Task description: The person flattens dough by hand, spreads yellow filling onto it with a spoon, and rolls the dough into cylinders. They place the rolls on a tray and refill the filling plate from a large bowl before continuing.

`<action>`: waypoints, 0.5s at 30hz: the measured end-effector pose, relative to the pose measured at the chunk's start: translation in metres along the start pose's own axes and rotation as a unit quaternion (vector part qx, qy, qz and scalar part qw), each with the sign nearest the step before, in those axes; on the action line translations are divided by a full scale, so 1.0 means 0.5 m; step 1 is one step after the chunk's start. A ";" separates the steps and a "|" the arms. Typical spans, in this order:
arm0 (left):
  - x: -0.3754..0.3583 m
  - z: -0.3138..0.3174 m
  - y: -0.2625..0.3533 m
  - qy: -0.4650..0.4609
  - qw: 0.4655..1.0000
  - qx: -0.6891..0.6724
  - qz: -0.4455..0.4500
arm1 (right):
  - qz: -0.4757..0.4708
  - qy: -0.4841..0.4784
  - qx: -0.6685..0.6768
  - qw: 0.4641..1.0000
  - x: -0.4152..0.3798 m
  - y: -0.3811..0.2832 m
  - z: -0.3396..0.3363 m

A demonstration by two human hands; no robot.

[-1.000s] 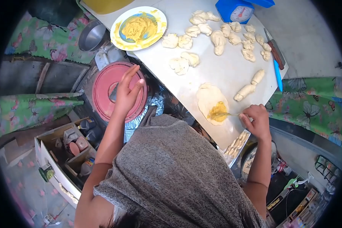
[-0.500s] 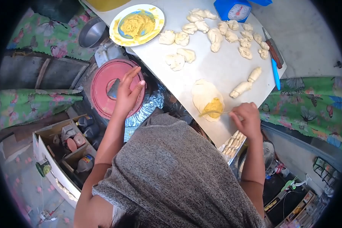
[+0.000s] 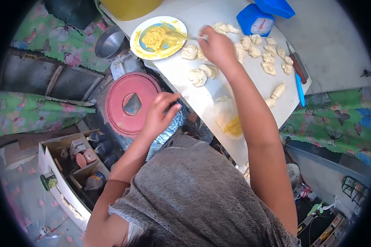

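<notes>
My right hand [image 3: 218, 48] is closed around the handle of a spoon [image 3: 196, 38], reaching to the right side of a white plate [image 3: 137, 50]. A heap of yellow filling [image 3: 154, 39] lies on that plate, and the spoon's bowl end is over it, hard to see. Held over the table's front edge, my left hand [image 3: 160, 114] is open, with its thumb apart and nothing in it. A flattened piece of dough [image 3: 223, 110] rests on the white table [image 3: 202, 103], with a yellow patch of filling [image 3: 233, 127] spread on it; my right forearm partly covers it.
Several dough lumps [image 3: 198, 77] sit across the table. Two rolled dough pieces [image 3: 278, 90] lie at right, near a knife [image 3: 297, 64] and a blue-handled tool [image 3: 299, 88]. A blue scale [image 3: 256, 22] stands behind. A red lid [image 3: 119, 111] is below left.
My right hand has moved with the spoon from the flattened dough up and left to the plate. My left hand has shifted a little right and down in view.
</notes>
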State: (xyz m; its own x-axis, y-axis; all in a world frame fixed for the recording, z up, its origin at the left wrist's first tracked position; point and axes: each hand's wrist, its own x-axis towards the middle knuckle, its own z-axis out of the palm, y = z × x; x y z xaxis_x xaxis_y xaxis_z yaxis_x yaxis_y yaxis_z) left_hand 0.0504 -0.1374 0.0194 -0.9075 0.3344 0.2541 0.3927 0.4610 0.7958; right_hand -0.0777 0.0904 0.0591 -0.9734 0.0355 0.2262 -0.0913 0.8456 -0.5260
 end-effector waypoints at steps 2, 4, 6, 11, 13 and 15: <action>-0.008 0.024 0.023 -0.098 0.991 -0.014 0.087 | 0.025 -0.051 -0.021 0.998 0.069 -0.007 0.035; -0.016 0.058 0.065 -0.156 0.973 0.007 0.172 | -0.198 -0.025 -0.057 0.978 0.082 0.008 0.068; -0.033 0.099 0.080 -0.177 0.959 0.005 0.221 | -0.247 0.044 -0.046 0.967 0.041 0.028 0.030; -0.084 0.196 0.124 -0.214 0.933 0.076 0.278 | -0.165 -0.177 0.113 0.964 -0.342 0.174 -0.224; -0.093 0.225 0.135 -0.178 0.935 0.127 0.279 | -0.172 -0.161 0.080 0.968 -0.435 0.210 -0.217; -0.098 0.244 0.144 -0.170 0.934 0.161 0.272 | -0.157 -0.152 0.060 0.974 -0.474 0.233 -0.197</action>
State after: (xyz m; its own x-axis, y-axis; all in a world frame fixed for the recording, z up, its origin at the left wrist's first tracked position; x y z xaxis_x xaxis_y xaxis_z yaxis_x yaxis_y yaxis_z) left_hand 0.1414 -0.0204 -0.0028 -0.4837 0.8065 0.3400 0.8551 0.3527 0.3799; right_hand 0.1631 0.2328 0.0248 -0.9094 -0.3887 0.1482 -0.4002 0.7206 -0.5662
